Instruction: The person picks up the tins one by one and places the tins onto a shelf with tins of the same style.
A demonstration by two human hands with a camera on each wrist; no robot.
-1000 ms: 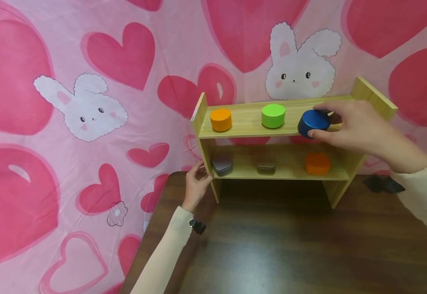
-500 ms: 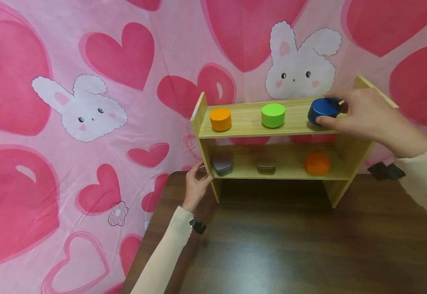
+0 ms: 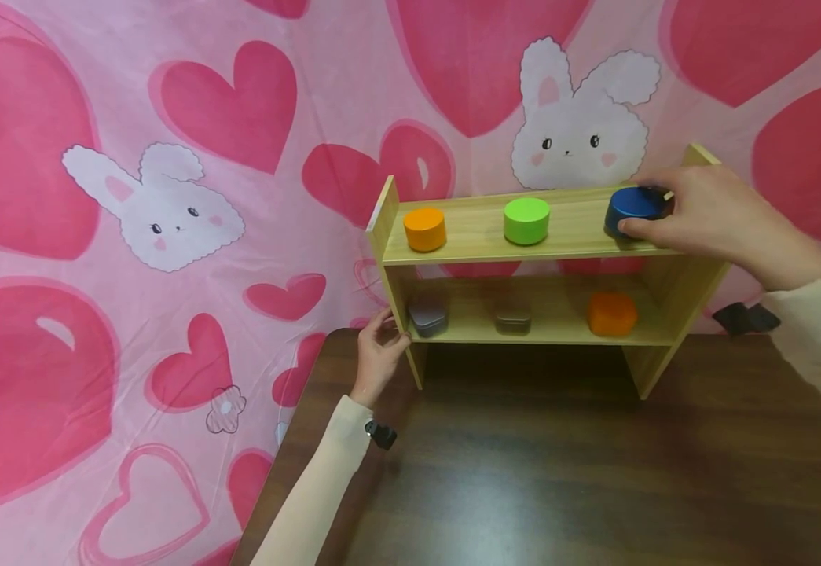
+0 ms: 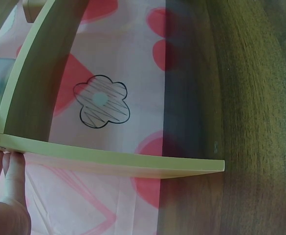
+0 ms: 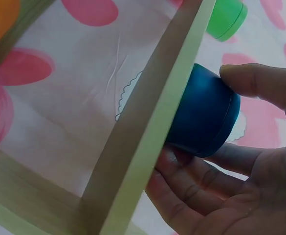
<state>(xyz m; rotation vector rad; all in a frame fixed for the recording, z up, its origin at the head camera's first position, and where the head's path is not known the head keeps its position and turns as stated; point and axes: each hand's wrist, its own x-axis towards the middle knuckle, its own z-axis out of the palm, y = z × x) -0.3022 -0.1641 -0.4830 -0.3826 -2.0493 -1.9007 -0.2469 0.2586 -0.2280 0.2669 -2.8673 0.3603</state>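
My right hand (image 3: 717,216) grips a round blue tin (image 3: 632,209), thumb on the near side and fingers behind. In the right wrist view the blue tin (image 5: 204,112) appears upright against the upper board of a small wooden shelf (image 3: 467,255), at its right end. My left hand (image 3: 379,358) pinches the shelf's left side panel, low down; in the left wrist view fingers (image 4: 14,178) press its outer face. A green round tin (image 3: 526,221) stands mid-board, and an orange round tin (image 3: 424,229) stands at the left.
The lower board bears a grey tin (image 3: 428,316) at left, a small clear-looking container (image 3: 513,317) in the middle and an orange squarish tin (image 3: 611,314) at right. The shelf stands on a dark wooden table (image 3: 523,472) against a pink heart-patterned cloth (image 3: 353,94).
My right hand has carried the blue tin right and back, from the upper board's front edge onto its right end. The left hand has stayed on the side panel.
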